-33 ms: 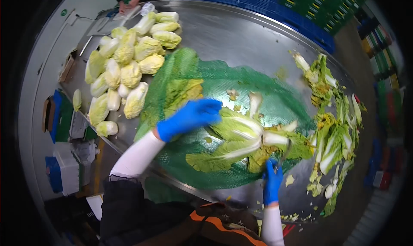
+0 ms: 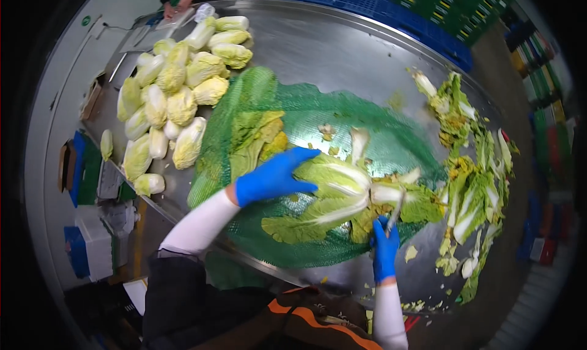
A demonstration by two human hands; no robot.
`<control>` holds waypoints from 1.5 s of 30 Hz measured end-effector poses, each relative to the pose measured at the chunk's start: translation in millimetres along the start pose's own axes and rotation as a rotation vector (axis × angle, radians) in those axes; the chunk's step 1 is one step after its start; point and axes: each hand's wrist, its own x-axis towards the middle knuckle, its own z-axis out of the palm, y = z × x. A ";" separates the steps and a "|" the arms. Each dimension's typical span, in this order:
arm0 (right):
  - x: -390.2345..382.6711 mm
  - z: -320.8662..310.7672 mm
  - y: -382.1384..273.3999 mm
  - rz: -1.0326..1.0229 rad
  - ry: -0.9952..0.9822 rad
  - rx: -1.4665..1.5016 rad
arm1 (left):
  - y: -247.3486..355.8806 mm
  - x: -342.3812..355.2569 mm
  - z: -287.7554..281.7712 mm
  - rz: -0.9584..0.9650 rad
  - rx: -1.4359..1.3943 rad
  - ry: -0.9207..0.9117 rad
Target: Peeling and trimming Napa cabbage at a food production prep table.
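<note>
A leafy Chinese cabbage [image 2: 342, 185] lies on a green mesh sack [image 2: 293, 252], its white base pointing right. My left hand [image 2: 269, 180], in a blue glove, is at its leafy end with thumb and fingers spread. Whether it presses on the leaves I cannot tell. My right hand [image 2: 385, 249], also gloved in blue, grips a knife [image 2: 396, 212] by its handle. The blade points up beside the cabbage's base, near a loose white-stemmed leaf [image 2: 386, 195]. More cabbage leaves [image 2: 251, 139] show at the sack's left part.
Trimmed cabbages [image 2: 181, 105] are heaped at the left of the steel table [image 2: 330, 50]. Leaf scraps [image 2: 474, 209] lie along its right side. At the far left corner, another person's hands [image 2: 177, 9] are visible. Green crates [image 2: 443, 7] stand beyond the table's far edge.
My left hand has come slightly nearer me, and its thumb has spread away from the fingers. The knife in my right hand has swung more upright, and that hand has risen slightly.
</note>
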 end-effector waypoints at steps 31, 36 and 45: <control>28.3 -445.6 15.2 -0.181 0.504 -0.213 | 198.5 76.1 450.3 0.123 0.434 -0.144; -24.4 -425.8 68.9 -0.135 0.431 -0.039 | 226.9 92.7 459.9 0.055 0.956 -0.179; -31.6 -384.6 108.9 -0.269 0.261 -0.475 | 228.6 108.1 515.5 -0.124 0.684 -0.272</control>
